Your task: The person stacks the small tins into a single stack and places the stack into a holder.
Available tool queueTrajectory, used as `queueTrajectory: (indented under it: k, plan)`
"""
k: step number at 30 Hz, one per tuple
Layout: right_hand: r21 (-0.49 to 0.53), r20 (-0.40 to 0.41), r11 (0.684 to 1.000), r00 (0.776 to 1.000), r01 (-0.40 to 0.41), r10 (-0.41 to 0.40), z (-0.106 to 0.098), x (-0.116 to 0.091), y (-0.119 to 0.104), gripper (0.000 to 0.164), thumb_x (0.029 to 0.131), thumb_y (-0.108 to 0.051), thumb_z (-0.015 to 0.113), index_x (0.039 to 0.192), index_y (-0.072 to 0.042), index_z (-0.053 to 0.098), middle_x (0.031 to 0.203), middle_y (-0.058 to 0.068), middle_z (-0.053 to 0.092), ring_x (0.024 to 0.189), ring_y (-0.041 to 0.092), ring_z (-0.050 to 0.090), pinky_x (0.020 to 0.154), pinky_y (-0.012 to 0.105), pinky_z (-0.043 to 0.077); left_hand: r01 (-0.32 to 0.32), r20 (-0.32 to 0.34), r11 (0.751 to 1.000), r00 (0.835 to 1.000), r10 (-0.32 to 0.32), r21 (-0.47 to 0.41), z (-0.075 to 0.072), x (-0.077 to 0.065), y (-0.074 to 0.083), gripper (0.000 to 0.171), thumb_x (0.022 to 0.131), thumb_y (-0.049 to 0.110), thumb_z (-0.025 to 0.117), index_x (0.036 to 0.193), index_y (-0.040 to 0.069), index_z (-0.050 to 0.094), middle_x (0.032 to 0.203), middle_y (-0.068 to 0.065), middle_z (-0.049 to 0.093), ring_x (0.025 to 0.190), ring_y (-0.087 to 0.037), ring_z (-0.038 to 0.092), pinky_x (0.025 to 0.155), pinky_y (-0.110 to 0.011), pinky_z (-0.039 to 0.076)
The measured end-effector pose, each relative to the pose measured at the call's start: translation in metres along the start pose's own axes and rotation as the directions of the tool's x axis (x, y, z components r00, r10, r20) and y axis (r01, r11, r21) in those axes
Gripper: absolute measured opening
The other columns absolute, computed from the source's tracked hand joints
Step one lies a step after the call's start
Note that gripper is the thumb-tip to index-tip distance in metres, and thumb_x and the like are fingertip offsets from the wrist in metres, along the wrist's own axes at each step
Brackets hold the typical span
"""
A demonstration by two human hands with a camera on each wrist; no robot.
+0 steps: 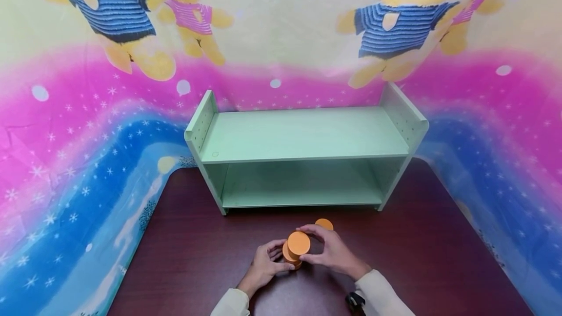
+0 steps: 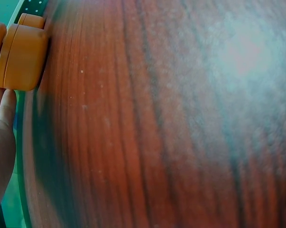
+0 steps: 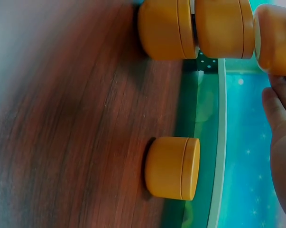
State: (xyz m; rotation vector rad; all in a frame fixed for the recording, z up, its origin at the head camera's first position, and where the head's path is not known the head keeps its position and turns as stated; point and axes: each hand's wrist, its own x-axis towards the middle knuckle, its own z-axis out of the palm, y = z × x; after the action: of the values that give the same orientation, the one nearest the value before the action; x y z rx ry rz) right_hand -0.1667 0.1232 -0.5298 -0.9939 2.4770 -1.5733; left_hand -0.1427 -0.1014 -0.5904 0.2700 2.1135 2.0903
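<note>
Our right hand [image 1: 332, 250] has its grip clamped on a jar [image 1: 299, 243], holding it slightly tilted over a stack [image 1: 287, 252] of two on the worktop [image 1: 439, 257]; we cannot tell whether they touch. Our left hand [image 1: 263, 263] has its grip round the stack from eight o'clock. A lone jar [image 1: 324, 224] stands near, at two o'clock, and the shelf [image 1: 303, 135] farther off at twelve.

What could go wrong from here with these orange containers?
The top container held in the right grip looks off-centre over the lower stack, so it may tip if released there. The left grip touches that stack, so pulling away could drag it. The separate container stands near the right grip and might get knocked.
</note>
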Motion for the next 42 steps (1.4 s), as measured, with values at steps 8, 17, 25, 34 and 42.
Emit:
queueTrajectory:
  k: [8, 17, 25, 34, 42]
  plan:
    - [0.046, 0.022, 0.999, 1.000, -0.019, 0.018, 0.0039, 0.0002, 0.0051, 0.058, 0.080, -0.018, 0.087, 0.130, -0.011, 0.060, 0.128, 0.000, 0.064, 0.121, 0.019, 0.059, 0.104, 0.035, 0.050, -0.010, 0.001, 1.000, 1.000, 0.010, 0.006, -0.0003, -0.0009, -0.0002, 0.063, 0.070, -0.004, 0.088, 0.126, -0.012, 0.059, 0.126, -0.026, 0.062, 0.120, -0.037, 0.059, 0.100, -0.034, 0.051]
    - [0.042, 0.022, 0.999, 1.000, -0.010, 0.009, 0.0059, 0.0015, 0.0055, 0.058, 0.081, -0.023, 0.086, 0.131, -0.012, 0.060, 0.128, -0.002, 0.064, 0.121, 0.019, 0.059, 0.104, 0.036, 0.049, -0.015, 0.001, 1.000, 1.000, 0.015, 0.014, -0.0012, 0.0001, -0.0016, 0.061, 0.071, -0.003, 0.088, 0.125, -0.011, 0.060, 0.126, -0.025, 0.063, 0.119, -0.036, 0.060, 0.100, -0.033, 0.051]
    - [0.054, 0.037, 0.998, 0.999, -0.017, 0.015, 0.0077, 0.0034, 0.0044, 0.058, 0.081, -0.021, 0.086, 0.132, -0.010, 0.059, 0.128, -0.001, 0.063, 0.122, 0.020, 0.058, 0.103, 0.043, 0.049, -0.031, 0.006, 0.999, 0.999, 0.031, 0.008, -0.0010, -0.0004, -0.0016, 0.061, 0.071, -0.003, 0.088, 0.124, -0.011, 0.061, 0.125, -0.024, 0.064, 0.118, -0.035, 0.061, 0.099, -0.033, 0.052]
    - [0.086, 0.053, 0.995, 0.997, -0.053, 0.049, 0.0087, 0.0045, 0.0033, 0.059, 0.081, -0.023, 0.086, 0.132, -0.009, 0.059, 0.129, -0.002, 0.063, 0.123, 0.021, 0.057, 0.104, 0.049, 0.047, -0.012, 0.014, 1.000, 1.000, 0.012, 0.011, -0.0014, 0.0003, -0.0034, 0.060, 0.071, -0.004, 0.088, 0.125, -0.009, 0.062, 0.125, -0.022, 0.064, 0.118, -0.033, 0.061, 0.099, -0.033, 0.052]
    - [0.083, 0.050, 0.996, 0.998, -0.043, 0.039, 0.0093, 0.0047, 0.0049, 0.059, 0.082, -0.023, 0.085, 0.133, -0.009, 0.058, 0.130, -0.001, 0.062, 0.124, 0.022, 0.057, 0.104, 0.049, 0.047, -0.018, 0.008, 1.000, 1.000, 0.018, 0.019, -0.0009, 0.0006, -0.0040, 0.059, 0.071, -0.003, 0.088, 0.123, -0.010, 0.062, 0.123, -0.022, 0.065, 0.117, -0.032, 0.062, 0.099, -0.032, 0.052]
